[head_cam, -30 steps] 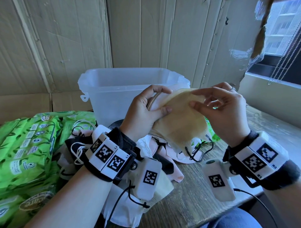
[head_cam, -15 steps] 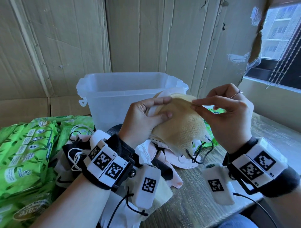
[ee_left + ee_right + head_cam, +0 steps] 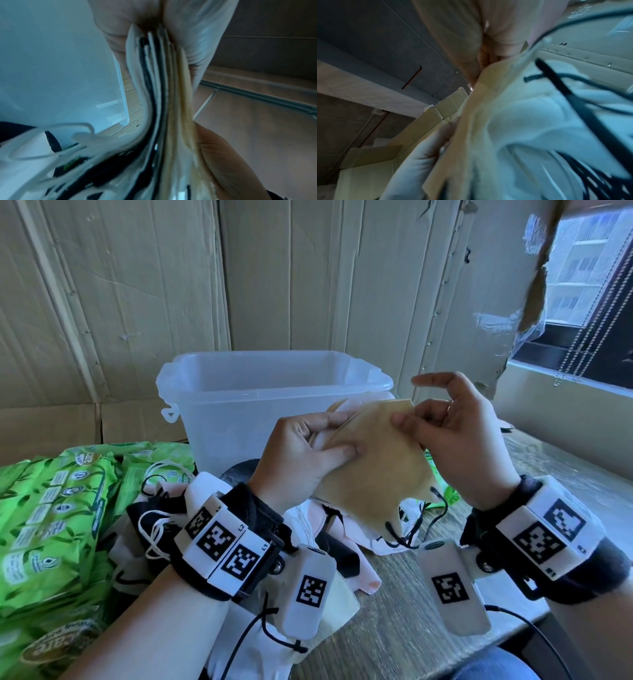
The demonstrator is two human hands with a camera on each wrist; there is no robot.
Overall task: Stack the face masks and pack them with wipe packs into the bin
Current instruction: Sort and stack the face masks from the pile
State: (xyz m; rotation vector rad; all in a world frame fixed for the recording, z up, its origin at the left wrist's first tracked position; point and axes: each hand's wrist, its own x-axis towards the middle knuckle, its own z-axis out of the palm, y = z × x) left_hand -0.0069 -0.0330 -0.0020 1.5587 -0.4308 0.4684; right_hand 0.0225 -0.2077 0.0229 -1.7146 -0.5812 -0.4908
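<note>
The mask stack [image 3: 370, 460] hangs just in front of the bin [image 3: 274, 392], left hand [image 3: 301, 453] clamping its left edge, right hand [image 3: 455, 433] probably pinching the top corner, so the bin lies straight behind the fingers.

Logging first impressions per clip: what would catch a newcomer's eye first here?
Both hands, left and right, hold a stack of masks at centre, tan one on top, in front of the clear bin. Bright green wipe packs pile at the left, with loose masks on the table under the wrists.
</note>
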